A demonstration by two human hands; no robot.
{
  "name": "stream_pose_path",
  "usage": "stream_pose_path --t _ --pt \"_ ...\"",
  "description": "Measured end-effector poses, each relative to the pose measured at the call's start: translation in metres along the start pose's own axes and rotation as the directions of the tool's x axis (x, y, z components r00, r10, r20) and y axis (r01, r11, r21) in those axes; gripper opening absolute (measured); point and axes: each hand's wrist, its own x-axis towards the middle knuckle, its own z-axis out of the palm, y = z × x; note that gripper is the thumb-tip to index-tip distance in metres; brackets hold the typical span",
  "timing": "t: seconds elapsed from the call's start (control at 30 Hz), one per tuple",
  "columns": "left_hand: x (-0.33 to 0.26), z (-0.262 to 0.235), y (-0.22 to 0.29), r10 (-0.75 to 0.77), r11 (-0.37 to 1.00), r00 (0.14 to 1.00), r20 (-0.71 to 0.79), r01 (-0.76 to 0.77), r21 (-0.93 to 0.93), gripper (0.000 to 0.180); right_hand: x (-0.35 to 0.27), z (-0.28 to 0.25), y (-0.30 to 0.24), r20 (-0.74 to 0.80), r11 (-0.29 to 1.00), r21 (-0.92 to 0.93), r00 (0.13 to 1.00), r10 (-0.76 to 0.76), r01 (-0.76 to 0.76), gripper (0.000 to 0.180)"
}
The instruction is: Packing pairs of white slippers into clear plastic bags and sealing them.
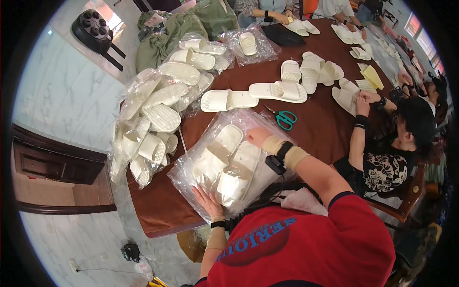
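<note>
A pair of white slippers (235,178) lies side by side in a clear plastic bag (185,173) on the table in front of me. My left hand (208,203) rests along the bag's near left edge, fingers stretched and spread, holding nothing. My right hand (258,137) is closed at the far right of the bag, beside the end of one slipper. Its fingertips are turned out of sight, so what they pinch is hidden. Just beyond it, teal-handled scissors (286,120) lie on the brown tabletop.
Bagged white slippers (165,116) are heaped along the table's (158,210) left side. Loose slippers (278,91) lie across the middle. At right, a co-worker (389,143) handles a slipper (345,99) near yellow sheets (371,76). Other people sit at the far end. Green sacks (210,19) stand behind.
</note>
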Motion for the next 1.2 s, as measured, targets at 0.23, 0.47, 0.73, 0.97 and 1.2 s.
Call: stream_pose_path --t 0.23,0.47,0.73,0.97,1.2 --pt "-0.006 -0.004 -0.013 -0.016 0.999 1.0 0.006 0.016 0.042 0.055 0.017 0.005 0.005 0.288 0.971 0.238 0.953 -0.097 0.027 0.049" --pt "-0.002 -0.002 -0.015 -0.014 0.991 0.998 0.066 0.005 0.135 0.052 0.035 0.023 0.007 0.191 0.87 0.476 0.981 0.038 -0.126 0.044" --pt "-0.004 -0.003 -0.019 -0.044 0.988 0.997 0.07 0.033 0.148 0.052 0.025 0.029 -0.016 -0.284 0.979 0.006 0.939 -0.194 0.205 0.054" --pt "-0.004 -0.002 -0.016 -0.061 0.987 0.996 0.067 0.05 0.15 0.052 0.053 0.038 -0.015 -0.087 0.891 0.414 0.966 0.243 -0.187 0.046" --pt "-0.007 -0.003 -0.017 -0.077 0.987 0.994 0.072 0.066 0.145 0.053 0.042 0.02 -0.006 0.126 0.891 0.433 0.988 0.092 -0.138 0.043"
